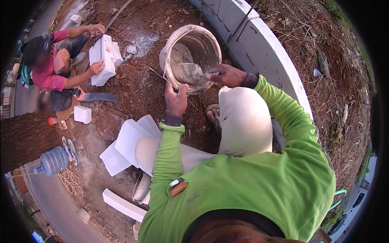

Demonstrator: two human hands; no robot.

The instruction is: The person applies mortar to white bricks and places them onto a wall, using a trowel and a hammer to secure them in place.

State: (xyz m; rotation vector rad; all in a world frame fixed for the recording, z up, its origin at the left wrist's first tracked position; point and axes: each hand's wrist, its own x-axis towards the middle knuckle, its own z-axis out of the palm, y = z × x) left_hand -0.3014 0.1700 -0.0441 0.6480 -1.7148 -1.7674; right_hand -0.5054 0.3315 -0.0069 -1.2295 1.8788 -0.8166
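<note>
A mortar-stained bucket (pixel 164 56) holds grey mortar (pixel 180 52), its mouth turned up toward me. My left hand (pixel 176 99) grips the bucket's near lower rim. My right hand (pixel 227 75) is closed on the handle of a trowel (pixel 186 71), whose blade is inside the bucket, coated with mortar. Just below the bucket is my bare foot (pixel 212 113), beside my bent knee in pale trousers (pixel 245 117).
A low block wall (pixel 267 56) curves along the right. At left, a co-worker (pixel 48 65) handles a white block (pixel 103 60) near a handsaw (pixel 99 97). White slabs (pixel 117 158), a water jug (pixel 52 160) and coiled rope (pixel 71 182) lie on the lower left ground.
</note>
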